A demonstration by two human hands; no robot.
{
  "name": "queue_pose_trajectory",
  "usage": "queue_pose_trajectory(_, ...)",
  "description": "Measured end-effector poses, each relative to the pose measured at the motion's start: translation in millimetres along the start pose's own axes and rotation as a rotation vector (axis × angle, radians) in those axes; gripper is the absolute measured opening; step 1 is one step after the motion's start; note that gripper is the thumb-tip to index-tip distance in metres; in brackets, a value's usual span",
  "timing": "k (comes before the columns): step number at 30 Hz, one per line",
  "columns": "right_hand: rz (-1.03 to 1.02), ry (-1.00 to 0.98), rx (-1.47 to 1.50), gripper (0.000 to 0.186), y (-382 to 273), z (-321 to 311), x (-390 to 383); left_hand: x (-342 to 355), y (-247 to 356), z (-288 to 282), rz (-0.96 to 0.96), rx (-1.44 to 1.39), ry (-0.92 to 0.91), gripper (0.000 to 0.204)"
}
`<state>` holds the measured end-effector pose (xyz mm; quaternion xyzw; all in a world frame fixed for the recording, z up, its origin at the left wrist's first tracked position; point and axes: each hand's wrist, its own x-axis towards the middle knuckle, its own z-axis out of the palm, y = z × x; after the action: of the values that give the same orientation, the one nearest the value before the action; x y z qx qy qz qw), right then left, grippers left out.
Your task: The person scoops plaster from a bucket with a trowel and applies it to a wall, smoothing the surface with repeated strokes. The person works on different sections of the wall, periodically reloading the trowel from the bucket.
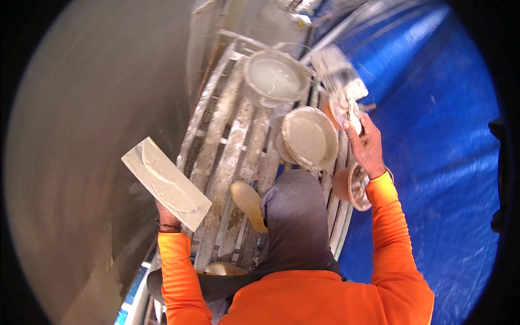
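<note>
Gripping a broad, paste-smeared trowel (337, 69), the right hand (366, 146) is holding it forward, well apart from the left hand (168, 218), which is supporting a rectangular board (142, 169) from beneath, fingers hidden. The board's long axis is slanting from far left to near right, the pale coating (173, 187) looking ridged.

Left hand (168, 218) holding up a paste-smeared board (167, 181), right hand (366, 145) gripping a wide-bladed trowel (337, 69). Paste bucket (281, 147) nearby on slatted platform (235, 142), blue tarp (433, 162) alongside.
</note>
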<state>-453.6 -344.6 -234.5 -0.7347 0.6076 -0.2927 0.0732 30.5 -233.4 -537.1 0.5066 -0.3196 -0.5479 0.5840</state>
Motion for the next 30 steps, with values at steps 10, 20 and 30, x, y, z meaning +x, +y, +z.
queue_pose_trajectory(10, 0.481, -0.521, -0.757, 0.034, 224.7, 58.4, -102.8, 61.4, -10.5, 44.6, -0.574, -0.740, -0.403, 0.058)
queue_pose_trajectory(20, 0.577, -0.656, -0.135, 0.025, 253.8, 144.5, -84.8, 64.8, -4.5, 71.4, -0.646, -0.530, -0.243, 0.065)
queue_pose_trajectory(30, 1.071, -0.439, 0.654, 0.038, 203.2, 84.7, -90.5, 104.7, -32.0, 168.3, -0.542, -0.603, -0.544, 0.059)
